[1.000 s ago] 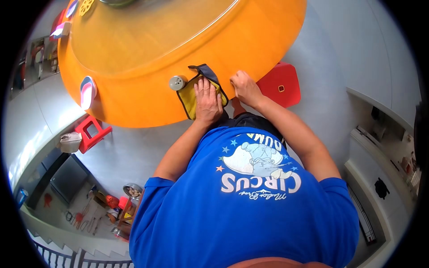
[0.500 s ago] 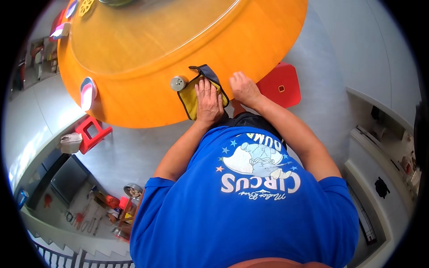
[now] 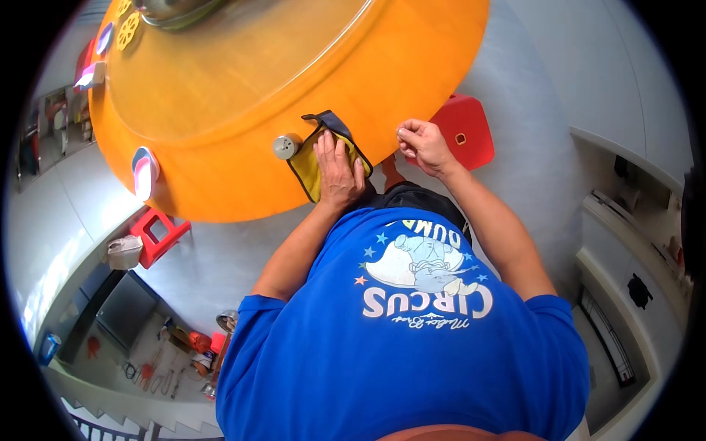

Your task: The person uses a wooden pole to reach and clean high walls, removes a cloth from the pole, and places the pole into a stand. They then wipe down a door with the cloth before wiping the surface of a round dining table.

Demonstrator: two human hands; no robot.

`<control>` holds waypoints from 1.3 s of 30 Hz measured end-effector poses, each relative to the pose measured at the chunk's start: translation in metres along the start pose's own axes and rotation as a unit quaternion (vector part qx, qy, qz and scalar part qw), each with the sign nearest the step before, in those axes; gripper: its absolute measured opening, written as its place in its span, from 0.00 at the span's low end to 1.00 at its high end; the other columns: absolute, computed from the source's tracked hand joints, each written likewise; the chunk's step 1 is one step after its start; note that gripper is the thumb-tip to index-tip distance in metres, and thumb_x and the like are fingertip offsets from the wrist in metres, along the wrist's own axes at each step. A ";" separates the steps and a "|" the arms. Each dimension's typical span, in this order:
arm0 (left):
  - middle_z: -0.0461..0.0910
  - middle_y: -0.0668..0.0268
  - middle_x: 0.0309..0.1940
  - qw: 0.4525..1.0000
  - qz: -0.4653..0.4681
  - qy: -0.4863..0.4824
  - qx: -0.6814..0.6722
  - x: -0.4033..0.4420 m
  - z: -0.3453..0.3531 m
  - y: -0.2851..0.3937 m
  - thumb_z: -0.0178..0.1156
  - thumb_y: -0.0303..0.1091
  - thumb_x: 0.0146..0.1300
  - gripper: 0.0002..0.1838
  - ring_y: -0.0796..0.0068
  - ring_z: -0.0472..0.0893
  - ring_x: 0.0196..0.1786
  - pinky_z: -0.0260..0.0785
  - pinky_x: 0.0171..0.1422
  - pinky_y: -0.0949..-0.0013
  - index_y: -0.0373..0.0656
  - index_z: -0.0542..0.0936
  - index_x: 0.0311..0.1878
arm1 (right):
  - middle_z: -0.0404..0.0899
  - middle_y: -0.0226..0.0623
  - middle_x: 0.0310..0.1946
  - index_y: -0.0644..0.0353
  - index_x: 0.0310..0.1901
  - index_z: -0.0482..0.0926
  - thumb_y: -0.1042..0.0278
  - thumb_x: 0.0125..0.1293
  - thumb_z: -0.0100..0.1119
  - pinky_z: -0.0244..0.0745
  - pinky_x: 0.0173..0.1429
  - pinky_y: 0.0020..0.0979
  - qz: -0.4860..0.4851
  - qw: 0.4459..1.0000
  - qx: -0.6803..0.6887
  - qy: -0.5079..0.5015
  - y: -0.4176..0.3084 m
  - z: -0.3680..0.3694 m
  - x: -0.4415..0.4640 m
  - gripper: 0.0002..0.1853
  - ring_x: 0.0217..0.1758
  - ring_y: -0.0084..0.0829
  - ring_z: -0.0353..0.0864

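Note:
My left hand (image 3: 339, 176) lies flat, fingers stretched out, on a yellow cloth (image 3: 307, 167) with black edging and a grey folded-over corner. The cloth rests near the rim of the round orange table (image 3: 243, 195). Just left of it stands a small shaker (image 3: 285, 146) with holes in its metal lid, close to the cloth's edge. My right hand (image 3: 426, 145) hovers by the table's rim, right of the cloth, with fingers curled and thumb against the fingertips. Whatever it may hold is too small to make out.
A red stool (image 3: 463, 132) stands beyond the right rim, another red stool (image 3: 154, 239) at lower left. On the table are a pink-and-white dish (image 3: 145, 175), a yellow trivet (image 3: 128, 31) and a pot (image 3: 176, 11) on a raised glass turntable (image 3: 220, 88).
My right hand has shifted right and turned, so its pinched fingers now show. The left hand stays on the cloth. The view has tilted slightly, revealing more of the pot.

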State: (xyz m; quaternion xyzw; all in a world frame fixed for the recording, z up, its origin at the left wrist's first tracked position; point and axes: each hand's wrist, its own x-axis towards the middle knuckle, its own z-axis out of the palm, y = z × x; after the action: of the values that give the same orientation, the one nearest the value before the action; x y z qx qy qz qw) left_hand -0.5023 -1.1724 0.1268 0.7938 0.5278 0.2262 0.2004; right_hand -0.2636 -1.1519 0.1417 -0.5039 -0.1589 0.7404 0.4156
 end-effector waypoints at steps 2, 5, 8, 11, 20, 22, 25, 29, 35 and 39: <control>0.57 0.32 0.71 1.000 0.000 0.004 -0.012 0.003 -0.001 0.000 0.62 0.32 0.59 0.35 0.29 0.58 0.73 0.48 0.78 0.35 0.28 0.63 0.67 | 0.76 0.30 0.29 0.64 0.39 0.78 0.73 0.73 0.58 0.66 0.30 0.21 0.006 0.998 0.062 -0.022 -0.003 -0.005 -0.003 0.05 0.29 0.20 0.72; 0.58 0.33 0.71 1.000 0.004 0.016 -0.019 0.009 -0.005 0.003 0.64 0.30 0.58 0.35 0.29 0.59 0.72 0.50 0.76 0.36 0.29 0.63 0.67 | 0.76 0.32 0.31 0.65 0.40 0.78 0.73 0.73 0.58 0.66 0.30 0.21 0.009 0.989 0.138 -0.059 -0.009 -0.009 -0.009 0.05 0.29 0.21 0.72; 0.60 0.35 0.69 0.999 0.011 0.028 -0.015 0.020 -0.016 0.015 0.65 0.29 0.57 0.33 0.32 0.61 0.71 0.53 0.75 0.40 0.30 0.65 0.65 | 0.76 0.33 0.32 0.65 0.40 0.78 0.73 0.74 0.58 0.66 0.31 0.21 0.006 0.979 0.180 -0.097 -0.013 -0.008 -0.007 0.05 0.30 0.22 0.72; 0.62 0.37 0.67 0.998 0.014 0.033 -0.044 0.035 -0.020 0.028 0.65 0.28 0.56 0.31 0.35 0.63 0.69 0.55 0.73 0.41 0.31 0.67 0.63 | 0.76 0.33 0.32 0.65 0.41 0.78 0.73 0.74 0.58 0.66 0.31 0.21 -0.002 0.976 0.197 -0.092 -0.018 -0.005 -0.007 0.05 0.30 0.21 0.72; 0.66 0.42 0.62 0.998 0.052 0.020 -0.027 0.039 -0.017 0.020 0.66 0.29 0.54 0.23 0.38 0.66 0.67 0.55 0.74 0.36 0.33 0.76 0.53 | 0.79 0.31 0.31 0.65 0.41 0.79 0.74 0.72 0.61 0.68 0.29 0.17 -0.003 1.000 -0.004 0.011 0.002 -0.014 -0.017 0.04 0.28 0.17 0.74; 0.68 0.44 0.61 0.998 0.062 0.009 -0.026 0.034 -0.018 0.021 0.66 0.29 0.54 0.21 0.39 0.67 0.67 0.55 0.73 0.36 0.33 0.78 0.51 | 0.79 0.31 0.31 0.65 0.42 0.79 0.74 0.72 0.61 0.69 0.30 0.17 0.012 1.000 0.016 0.012 0.014 -0.021 -0.021 0.03 0.30 0.17 0.76; 0.69 0.45 0.61 0.997 0.072 0.001 -0.022 0.030 -0.018 0.023 0.67 0.29 0.53 0.19 0.41 0.68 0.66 0.56 0.73 0.36 0.34 0.79 0.48 | 0.79 0.32 0.32 0.65 0.42 0.79 0.74 0.72 0.60 0.69 0.30 0.17 0.027 0.997 0.076 0.007 0.025 -0.026 -0.023 0.03 0.30 0.19 0.75; 0.71 0.48 0.59 0.996 0.069 0.014 -0.052 0.035 -0.015 0.031 0.68 0.27 0.53 0.17 0.43 0.71 0.63 0.61 0.70 0.41 0.36 0.79 0.47 | 0.80 0.33 0.33 0.63 0.41 0.80 0.72 0.72 0.61 0.71 0.33 0.20 0.041 0.984 0.172 -0.039 0.021 -0.027 -0.024 0.04 0.30 0.21 0.76; 0.75 0.49 0.52 0.982 0.070 0.026 -0.173 0.054 -0.018 0.063 0.67 0.23 0.54 0.17 0.47 0.75 0.54 0.69 0.58 0.54 0.35 0.79 0.49 | 0.77 0.36 0.35 0.66 0.43 0.78 0.72 0.75 0.56 0.66 0.32 0.19 0.031 0.977 0.201 -0.056 0.006 -0.016 -0.026 0.06 0.31 0.22 0.72; 0.76 0.50 0.52 0.977 0.084 0.016 -0.195 0.060 -0.014 0.070 0.66 0.23 0.56 0.19 0.49 0.75 0.54 0.69 0.58 0.55 0.35 0.80 0.53 | 0.78 0.36 0.35 0.66 0.44 0.78 0.71 0.75 0.56 0.68 0.32 0.19 0.019 0.976 0.209 -0.050 0.004 -0.012 -0.023 0.06 0.32 0.22 0.73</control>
State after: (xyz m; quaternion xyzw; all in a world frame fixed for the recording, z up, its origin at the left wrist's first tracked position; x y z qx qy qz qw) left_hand -0.4374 -1.1411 0.1865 0.7774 0.4079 0.3537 0.3227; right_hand -0.2511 -1.1744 0.1478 -0.3706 -0.0119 0.7893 0.4895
